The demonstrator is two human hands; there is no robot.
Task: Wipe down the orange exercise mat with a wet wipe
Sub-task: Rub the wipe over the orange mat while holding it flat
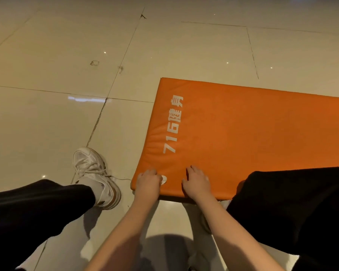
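Left hand [148, 182] curled round crumpled white wet wipe [164, 179] on padded orange exercise mat [243, 133]; right hand [197, 182] fingers relaxed, resting alongside.

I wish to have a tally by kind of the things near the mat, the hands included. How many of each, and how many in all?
Orange padded exercise mat: 1
Small white wet wipe, under the left hand: 1
Hands, counting also the right hand: 2
White lace-up sneaker, in plain view: 1
Total: 5
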